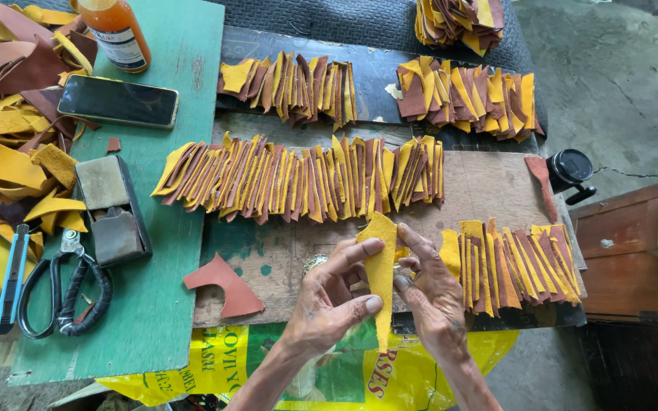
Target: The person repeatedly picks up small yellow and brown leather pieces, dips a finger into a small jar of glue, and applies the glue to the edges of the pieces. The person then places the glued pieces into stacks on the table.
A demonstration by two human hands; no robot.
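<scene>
Head view — we pinch the yellow leather piece (381, 278) between left hand (329, 301) and right hand (432, 293) — light, pliable, likely best gripped at its edges.

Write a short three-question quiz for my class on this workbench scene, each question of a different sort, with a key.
1. True or false: both hands, the left hand and the right hand, hold the yellow leather piece.
2. Which lies nearest the scissors?
A. the phone
B. the blue utility knife
C. the orange bottle
3. Fill in: the loose reddish-brown piece lies to the ___ of the hands.

Key: 1 true; 2 B; 3 left
</scene>
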